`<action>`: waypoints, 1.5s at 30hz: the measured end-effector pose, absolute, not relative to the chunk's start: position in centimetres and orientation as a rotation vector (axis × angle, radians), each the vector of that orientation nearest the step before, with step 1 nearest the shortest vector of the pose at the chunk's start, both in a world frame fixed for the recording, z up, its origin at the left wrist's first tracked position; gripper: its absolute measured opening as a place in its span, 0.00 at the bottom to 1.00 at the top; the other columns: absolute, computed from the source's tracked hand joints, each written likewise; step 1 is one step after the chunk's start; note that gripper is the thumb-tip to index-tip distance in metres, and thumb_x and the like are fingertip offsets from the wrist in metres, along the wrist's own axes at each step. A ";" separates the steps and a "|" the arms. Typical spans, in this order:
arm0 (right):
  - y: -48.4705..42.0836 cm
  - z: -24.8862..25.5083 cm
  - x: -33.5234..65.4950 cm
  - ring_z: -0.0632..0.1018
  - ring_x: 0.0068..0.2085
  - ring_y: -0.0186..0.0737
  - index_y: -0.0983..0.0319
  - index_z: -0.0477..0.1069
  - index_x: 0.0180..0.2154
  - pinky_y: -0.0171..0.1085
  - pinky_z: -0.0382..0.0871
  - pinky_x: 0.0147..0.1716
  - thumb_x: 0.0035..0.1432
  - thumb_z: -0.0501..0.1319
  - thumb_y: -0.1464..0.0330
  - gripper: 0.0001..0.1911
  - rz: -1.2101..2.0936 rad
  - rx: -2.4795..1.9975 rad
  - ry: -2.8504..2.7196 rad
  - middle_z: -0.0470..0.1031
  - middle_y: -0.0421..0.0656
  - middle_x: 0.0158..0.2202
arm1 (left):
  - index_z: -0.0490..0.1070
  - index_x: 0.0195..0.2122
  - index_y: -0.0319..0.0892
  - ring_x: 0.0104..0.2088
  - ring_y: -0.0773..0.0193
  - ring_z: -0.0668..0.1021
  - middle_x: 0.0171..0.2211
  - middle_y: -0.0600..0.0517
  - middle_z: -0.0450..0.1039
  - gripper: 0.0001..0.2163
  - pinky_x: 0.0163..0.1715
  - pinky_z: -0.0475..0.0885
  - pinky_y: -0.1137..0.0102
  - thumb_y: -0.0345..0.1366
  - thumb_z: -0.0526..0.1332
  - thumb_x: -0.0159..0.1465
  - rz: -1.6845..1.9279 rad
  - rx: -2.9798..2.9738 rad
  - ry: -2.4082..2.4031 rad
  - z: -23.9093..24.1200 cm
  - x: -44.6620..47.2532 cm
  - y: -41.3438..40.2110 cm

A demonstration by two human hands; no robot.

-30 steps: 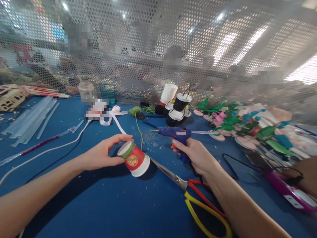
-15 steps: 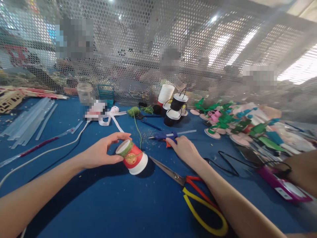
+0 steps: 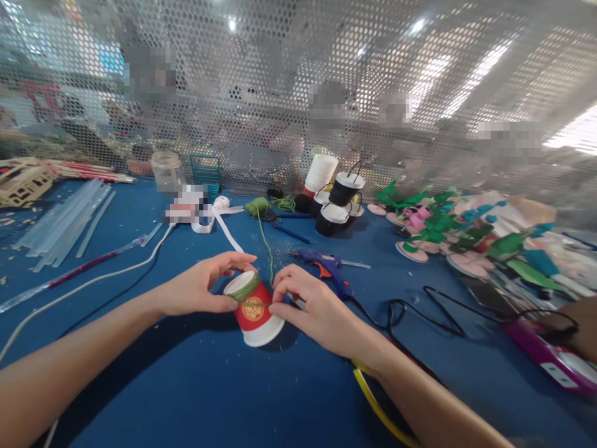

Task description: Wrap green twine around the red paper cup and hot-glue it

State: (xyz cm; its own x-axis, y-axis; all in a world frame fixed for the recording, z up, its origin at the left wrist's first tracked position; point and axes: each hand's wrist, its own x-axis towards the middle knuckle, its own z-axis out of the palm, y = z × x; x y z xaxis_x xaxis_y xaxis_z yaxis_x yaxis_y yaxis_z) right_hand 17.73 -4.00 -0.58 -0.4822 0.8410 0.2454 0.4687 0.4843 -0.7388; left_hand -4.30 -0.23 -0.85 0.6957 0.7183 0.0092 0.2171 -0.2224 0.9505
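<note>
A red paper cup (image 3: 254,309) with a white rim lies tilted on the blue table (image 3: 186,386), its base end wound with green string (image 3: 265,233). My left hand (image 3: 198,286) grips the cup's base end between thumb and fingers. My right hand (image 3: 310,308) pinches the string against the cup's side. A blue glue gun (image 3: 326,264) with an orange trigger lies on the table just beyond my right hand, its black cord trailing right.
Yellow-handled scissors (image 3: 377,407) lie under my right forearm. Black-and-white cups (image 3: 338,202), a green string ball (image 3: 255,206), white ribbon (image 3: 219,214), glue sticks (image 3: 65,221) and coloured felt pieces (image 3: 448,230) crowd the back. A perforated metal screen (image 3: 298,93) closes the far side. Another person's arm (image 3: 583,323) shows at right.
My right hand laid the glue gun down on the table and came left to the cup, where it now pinches the string. My left hand kept its hold on the cup.
</note>
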 end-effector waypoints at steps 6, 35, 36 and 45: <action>-4.5 0.1 18.0 0.67 0.25 0.30 0.60 0.62 0.29 0.31 0.60 0.24 0.58 0.52 0.68 0.05 0.941 -1.257 -2.016 0.67 0.36 0.24 | 0.56 0.54 0.45 0.51 0.58 0.67 0.49 0.48 0.64 0.27 0.51 0.61 0.61 0.29 0.61 0.52 0.528 1.782 0.725 -0.9 -4.2 -0.3; -3.7 -0.5 17.3 0.65 0.22 0.30 0.61 0.66 0.26 0.31 0.57 0.21 0.55 0.56 0.67 0.07 0.653 -1.309 -1.944 0.66 0.36 0.20 | 0.61 0.51 0.43 0.52 0.57 0.67 0.50 0.49 0.66 0.23 0.52 0.61 0.61 0.31 0.62 0.53 0.532 1.847 0.718 -1.2 -3.9 -0.6; -3.6 -0.7 17.2 0.65 0.21 0.30 0.61 0.65 0.26 0.31 0.57 0.21 0.55 0.55 0.66 0.07 0.696 -1.319 -1.925 0.66 0.36 0.19 | 0.61 0.51 0.43 0.52 0.57 0.67 0.50 0.49 0.66 0.23 0.52 0.60 0.61 0.31 0.62 0.53 0.538 1.849 0.715 -1.3 -3.9 -0.6; -3.4 -1.5 16.8 0.63 0.21 0.30 0.60 0.61 0.25 0.31 0.57 0.21 0.55 0.54 0.66 0.08 0.850 -1.331 -1.906 0.61 0.34 0.19 | 0.60 0.52 0.44 0.53 0.57 0.66 0.52 0.49 0.64 0.24 0.54 0.60 0.62 0.30 0.62 0.53 0.526 1.842 0.712 -1.6 -4.1 -0.5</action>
State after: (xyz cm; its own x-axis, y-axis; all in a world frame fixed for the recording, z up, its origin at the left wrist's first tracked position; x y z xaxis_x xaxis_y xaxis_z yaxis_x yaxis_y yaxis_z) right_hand 16.77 -3.35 -1.53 -0.2695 0.9518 0.1464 0.5272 0.2731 -0.8046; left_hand -4.05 -0.49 -1.62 0.7271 0.6860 0.0276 0.2279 -0.2792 0.9328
